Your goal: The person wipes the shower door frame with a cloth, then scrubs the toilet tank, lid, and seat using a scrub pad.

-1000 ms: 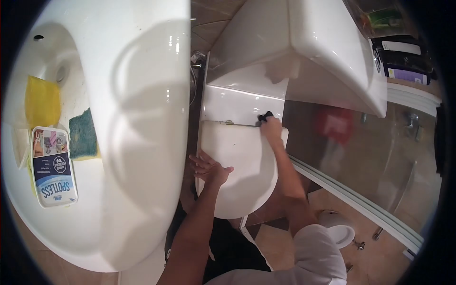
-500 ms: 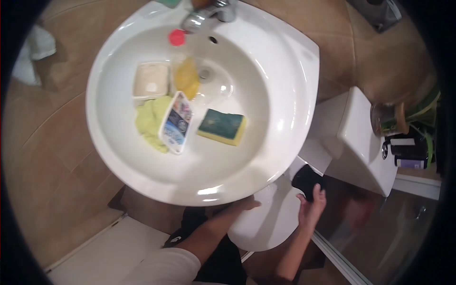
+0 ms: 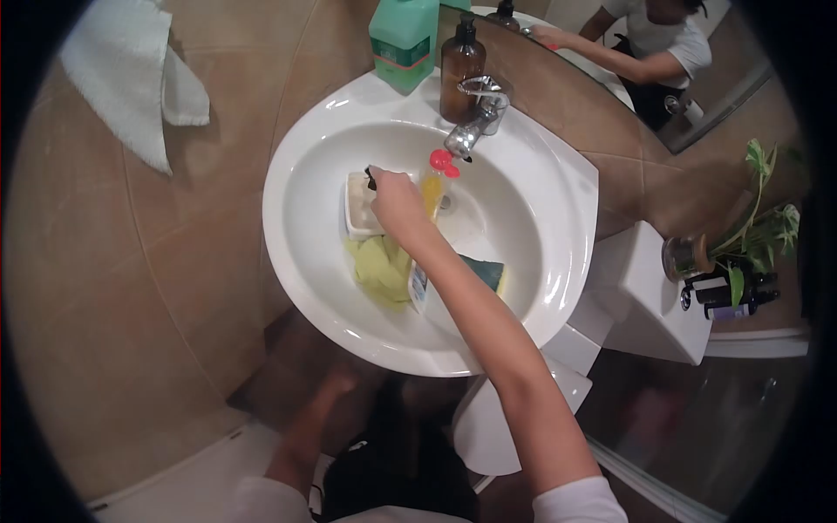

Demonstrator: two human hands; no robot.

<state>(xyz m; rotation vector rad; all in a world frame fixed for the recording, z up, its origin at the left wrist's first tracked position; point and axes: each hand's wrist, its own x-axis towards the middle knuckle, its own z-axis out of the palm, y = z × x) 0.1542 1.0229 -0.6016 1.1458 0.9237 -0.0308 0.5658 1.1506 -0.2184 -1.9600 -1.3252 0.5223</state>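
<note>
My right hand [image 3: 401,207] reaches into the white washbasin [image 3: 301,288], curled closed at a white tub with beige contents [image 3: 362,209]. A small dark piece shows by its fingertips; what it is I cannot make out. Beneath the hand and forearm lie a crumpled yellow-green cloth [image 3: 382,270], a partly covered labelled white plastic piece [image 3: 418,288] and a green-and-yellow sponge [image 3: 485,272]. Close to the drain is something yellow [image 3: 432,192] with a red cap-like part [image 3: 442,162]. My left hand [image 3: 338,383] hangs blurred below the basin's front rim, its fingers unclear.
Behind the basin stand a green bottle [image 3: 404,48], a brown pump bottle [image 3: 462,70] and the chrome tap [image 3: 475,122]. A mirror [image 3: 593,78] is at upper right. The toilet cistern [image 3: 645,296] carries a plant in a jar [image 3: 687,256]. A white towel [image 3: 131,78] hangs left.
My right hand has moved from beside the toilet, where it held a black object, up into the basin. My left hand has shifted leftward below the rim. The view has tilted upward.
</note>
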